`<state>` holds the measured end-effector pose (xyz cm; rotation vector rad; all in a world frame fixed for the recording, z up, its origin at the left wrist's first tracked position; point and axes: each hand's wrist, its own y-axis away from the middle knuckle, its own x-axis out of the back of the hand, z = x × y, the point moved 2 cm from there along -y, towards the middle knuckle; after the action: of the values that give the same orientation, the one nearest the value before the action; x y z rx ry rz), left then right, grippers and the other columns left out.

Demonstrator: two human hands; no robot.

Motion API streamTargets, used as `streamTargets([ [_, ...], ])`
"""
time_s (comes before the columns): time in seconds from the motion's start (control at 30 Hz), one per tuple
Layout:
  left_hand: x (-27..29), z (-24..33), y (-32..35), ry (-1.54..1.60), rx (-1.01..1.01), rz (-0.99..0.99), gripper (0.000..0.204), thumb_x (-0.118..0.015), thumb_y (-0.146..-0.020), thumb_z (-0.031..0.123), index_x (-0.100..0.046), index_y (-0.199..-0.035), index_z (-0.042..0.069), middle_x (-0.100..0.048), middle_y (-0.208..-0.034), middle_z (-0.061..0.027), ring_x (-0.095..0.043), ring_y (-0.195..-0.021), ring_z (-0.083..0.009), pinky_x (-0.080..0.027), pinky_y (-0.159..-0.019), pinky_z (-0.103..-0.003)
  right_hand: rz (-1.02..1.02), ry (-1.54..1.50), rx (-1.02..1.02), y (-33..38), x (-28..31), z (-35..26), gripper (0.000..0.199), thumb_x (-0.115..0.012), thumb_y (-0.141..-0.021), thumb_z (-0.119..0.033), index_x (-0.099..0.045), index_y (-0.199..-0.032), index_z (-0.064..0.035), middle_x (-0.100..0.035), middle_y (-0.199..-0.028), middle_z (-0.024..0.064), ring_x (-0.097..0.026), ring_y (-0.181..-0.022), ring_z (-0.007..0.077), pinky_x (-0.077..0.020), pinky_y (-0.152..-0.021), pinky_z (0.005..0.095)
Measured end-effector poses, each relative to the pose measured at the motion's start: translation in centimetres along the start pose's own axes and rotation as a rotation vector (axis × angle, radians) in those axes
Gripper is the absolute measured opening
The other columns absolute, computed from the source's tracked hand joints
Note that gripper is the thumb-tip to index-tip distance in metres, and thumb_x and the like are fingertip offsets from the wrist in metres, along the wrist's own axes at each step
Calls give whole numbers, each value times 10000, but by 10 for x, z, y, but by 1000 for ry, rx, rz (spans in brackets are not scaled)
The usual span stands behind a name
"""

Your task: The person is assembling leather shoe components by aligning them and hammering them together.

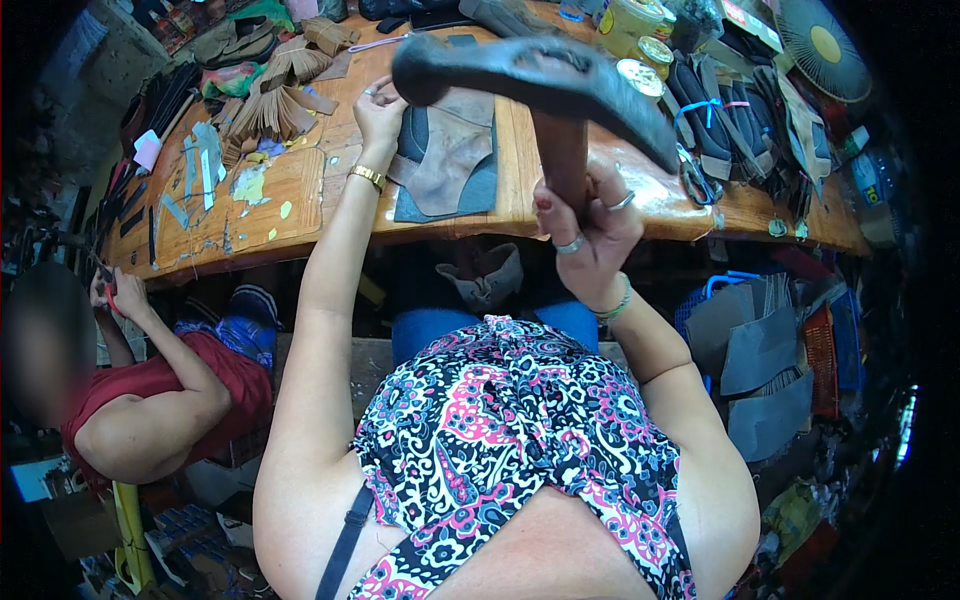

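My right hand is raised above the bench, fingers closed tight round the wooden handle of a hammer. The dark metal head sits just above my fingers, tilted, one end reaching up-left and the other sloping down to the right. Two rings show on this hand and a beaded bracelet on the wrist below.

My left hand rests on the bench, fingers bent and pressed on the upper left edge of a leather piece. It lies flat just right of those fingers, brown over a dark grey layer, its lower edge near the bench rim. Whether the fingers pinch it or only hold it down, I cannot tell. A gold bangle circles the wrist below.

Left of my left fingers lies a fan of brown cut strips, and further left scraps of pale material are scattered over the wood. Right of my right fingers, scissors lie at the bench edge, with a pile of dark shoe uppers beyond them. Above the hammer head stand round tins.

Far left, well apart from my hands, another person in a red shirt sits with a hand by the bench corner.
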<state>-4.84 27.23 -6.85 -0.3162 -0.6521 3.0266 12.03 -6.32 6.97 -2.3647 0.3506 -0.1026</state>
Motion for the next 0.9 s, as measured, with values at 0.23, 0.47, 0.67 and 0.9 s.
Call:
streamTargets([
  [0.23,-8,5,4,-107,80,-49,531,-832,-806,-3,-611,-1286,-56,-744,-809,-76,-671,-723,-96,-515,-678,-219,-464,597,-179,35,-1,53,412,-749,-909,-205,-644,-1278,-54,-721,-1010,224,-712,-907,399,-555,-792,433],
  [0.47,-11,4,0,-157,73,-35,568,-860,-772,48,-629,-1279,-60,-741,-793,-71,-659,-693,-86,-498,-646,-217,-219,413,-76,50,21,57,421,-750,-913,-209,-641,-1281,-38,-724,-1006,230,-723,-913,391,-567,-809,398],
  [0.67,-2,-6,-2,-215,61,-18,540,-845,-795,42,-623,-1275,-67,-761,-851,-103,-693,-745,-107,-522,-687,-223,-257,464,-53,45,29,46,382,-768,-896,-194,-681,-1221,-14,-715,-995,253,-722,-925,395,-564,-809,404],
  [0.9,-4,0,-2,-340,52,-30,576,-850,-818,81,-589,-1300,-97,-755,-910,-113,-704,-780,-116,-539,-696,-222,-471,668,-278,56,41,72,345,-747,-908,-243,-688,-1219,-107,-699,-908,202,-698,-852,389,-547,-746,441],
])
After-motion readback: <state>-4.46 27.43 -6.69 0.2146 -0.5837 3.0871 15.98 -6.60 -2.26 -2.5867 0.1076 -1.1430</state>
